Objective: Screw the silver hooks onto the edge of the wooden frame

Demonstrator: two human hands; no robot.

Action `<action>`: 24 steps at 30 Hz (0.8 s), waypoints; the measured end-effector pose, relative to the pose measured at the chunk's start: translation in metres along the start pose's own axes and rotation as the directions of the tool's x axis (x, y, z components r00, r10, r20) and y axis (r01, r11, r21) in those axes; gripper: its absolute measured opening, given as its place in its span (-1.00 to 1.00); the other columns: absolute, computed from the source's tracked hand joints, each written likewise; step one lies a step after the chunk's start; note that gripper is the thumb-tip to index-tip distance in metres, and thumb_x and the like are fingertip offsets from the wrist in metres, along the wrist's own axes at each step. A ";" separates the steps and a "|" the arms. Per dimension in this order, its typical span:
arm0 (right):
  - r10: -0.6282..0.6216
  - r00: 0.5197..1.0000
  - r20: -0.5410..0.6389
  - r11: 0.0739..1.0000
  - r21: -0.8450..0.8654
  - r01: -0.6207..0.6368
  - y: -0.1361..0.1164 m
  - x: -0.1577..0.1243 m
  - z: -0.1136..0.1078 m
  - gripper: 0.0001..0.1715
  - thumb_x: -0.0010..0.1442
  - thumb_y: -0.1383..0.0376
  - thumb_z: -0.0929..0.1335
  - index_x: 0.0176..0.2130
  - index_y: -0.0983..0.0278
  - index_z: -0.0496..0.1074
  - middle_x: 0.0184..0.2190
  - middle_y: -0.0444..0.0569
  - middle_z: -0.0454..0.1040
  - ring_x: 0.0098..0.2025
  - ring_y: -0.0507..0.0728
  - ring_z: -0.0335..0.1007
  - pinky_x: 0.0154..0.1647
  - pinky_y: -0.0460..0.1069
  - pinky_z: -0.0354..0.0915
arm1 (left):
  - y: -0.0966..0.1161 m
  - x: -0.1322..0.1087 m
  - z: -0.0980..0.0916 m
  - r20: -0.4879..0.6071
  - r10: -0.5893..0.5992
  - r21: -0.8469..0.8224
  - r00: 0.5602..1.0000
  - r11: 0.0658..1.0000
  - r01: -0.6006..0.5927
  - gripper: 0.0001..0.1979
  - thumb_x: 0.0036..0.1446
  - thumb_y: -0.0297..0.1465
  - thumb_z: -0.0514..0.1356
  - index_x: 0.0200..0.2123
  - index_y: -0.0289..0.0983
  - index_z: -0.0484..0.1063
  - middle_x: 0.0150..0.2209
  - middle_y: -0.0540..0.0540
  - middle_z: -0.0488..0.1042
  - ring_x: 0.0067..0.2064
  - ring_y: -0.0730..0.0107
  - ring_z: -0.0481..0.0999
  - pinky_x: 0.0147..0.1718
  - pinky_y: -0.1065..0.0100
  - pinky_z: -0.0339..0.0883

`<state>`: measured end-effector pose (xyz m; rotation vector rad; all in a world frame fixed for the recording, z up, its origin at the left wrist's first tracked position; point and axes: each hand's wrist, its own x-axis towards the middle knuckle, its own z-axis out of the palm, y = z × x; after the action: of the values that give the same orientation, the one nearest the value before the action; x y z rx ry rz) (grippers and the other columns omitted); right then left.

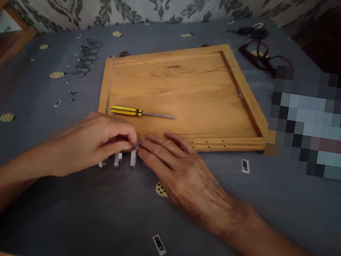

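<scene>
The left hand [97, 143] was curled shut, thumb and forefinger pinched on a small silvery metal bracket [134, 153]. The bracket stood on the grey-blue printed cloth [239, 224], just in front of the near rail of the flat honey-coloured wooden panel [189, 88]. The right hand [183, 172] lay low over the cloth with its fingers stretched out and gripping nothing, the fingertips meeting the same bracket from the other side. Two similar metal pieces [117, 158] sat just beside it, under the left palm. The bracket looked light, rigid and smooth. It would likely slip or tip if squeezed on its polished faces, and it could sink into the soft cloth. The surest hold seemed to be a fingertip pinch across its narrow edges, low down, with the other hand steadying it. Its exact shape was too small to make out. A yellow-and-black-handled screwdriver [137, 112] lay on the panel near the hands but apart from them, its shaft pointing right. Well away to the left lay a heap of small grey metal hardware [86, 60] and a few loose screws [73, 94], and a pair of dark-framed spectacles [261, 56] rested beyond the panel's far right corner.
</scene>
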<state>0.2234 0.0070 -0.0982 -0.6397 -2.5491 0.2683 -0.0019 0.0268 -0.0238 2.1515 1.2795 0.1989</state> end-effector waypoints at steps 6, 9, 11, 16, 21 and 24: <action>-0.007 1.000 -0.012 1.000 0.003 0.007 0.000 0.001 -0.001 -0.53 0.28 0.58 0.22 0.13 0.42 0.41 0.15 0.20 0.49 0.24 0.26 0.35 0.26 0.27 0.24 | 0.001 0.001 0.002 -0.006 -0.012 0.010 1.000 1.000 0.012 -0.84 0.22 -0.33 0.14 -0.36 -0.17 0.51 -0.45 0.07 0.54 -0.46 0.52 0.44 -0.46 0.45 0.18; -0.009 1.000 -0.013 1.000 -0.007 0.008 0.000 0.000 -0.001 -0.54 0.31 0.56 0.20 0.13 0.42 0.41 0.15 0.20 0.50 0.24 0.26 0.34 0.26 0.27 0.24 | 0.001 0.002 0.003 0.010 -0.003 0.019 1.000 1.000 0.003 -0.85 0.21 -0.36 0.14 -0.35 -0.16 0.51 -0.42 0.06 0.56 -0.42 0.49 0.47 -0.44 0.44 0.19; -0.008 1.000 -0.017 1.000 -0.019 0.008 0.000 0.000 0.000 -0.55 0.32 0.55 0.20 0.14 0.41 0.41 0.15 0.20 0.50 0.24 0.25 0.35 0.27 0.26 0.23 | 0.001 0.002 0.003 0.024 0.000 0.029 1.000 1.000 0.000 -0.85 0.21 -0.37 0.14 -0.36 -0.17 0.51 -0.40 0.06 0.56 -0.40 0.48 0.49 -0.42 0.43 0.19; -0.017 0.999 -0.045 0.999 -0.030 0.016 0.001 -0.001 0.002 -0.58 0.34 0.54 0.19 0.11 0.43 0.42 0.14 0.18 0.51 0.22 0.24 0.36 0.27 0.23 0.22 | 0.004 0.004 0.005 0.029 -0.005 0.066 1.000 0.998 0.003 -0.86 0.23 -0.38 0.15 -0.37 -0.19 0.49 -0.40 0.07 0.56 -0.39 0.50 0.48 -0.40 0.43 0.17; -0.010 0.999 -0.033 0.999 -0.041 0.009 0.001 -0.001 0.002 -0.57 0.35 0.53 0.18 0.12 0.40 0.41 0.17 0.17 0.48 0.23 0.22 0.35 0.27 0.23 0.22 | 0.006 0.004 0.006 -0.017 -0.006 0.121 1.000 0.993 0.008 -0.85 0.21 -0.36 0.19 -0.42 -0.21 0.43 -0.51 0.09 0.45 -0.48 0.53 0.37 -0.47 0.45 0.12; -0.011 0.999 -0.032 0.999 -0.046 0.009 0.000 0.000 0.001 -0.59 0.36 0.52 0.18 0.11 0.40 0.42 0.15 0.17 0.50 0.22 0.23 0.35 0.26 0.23 0.22 | 0.006 0.003 0.007 -0.034 0.021 0.145 0.999 0.989 -0.016 -0.87 0.22 -0.38 0.20 -0.40 -0.21 0.47 -0.50 0.09 0.46 -0.47 0.55 0.37 -0.47 0.47 0.10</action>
<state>0.2234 0.0070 -0.0990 -0.6432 -2.5334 0.1946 0.0072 0.0247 -0.0261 2.2928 1.3309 0.1566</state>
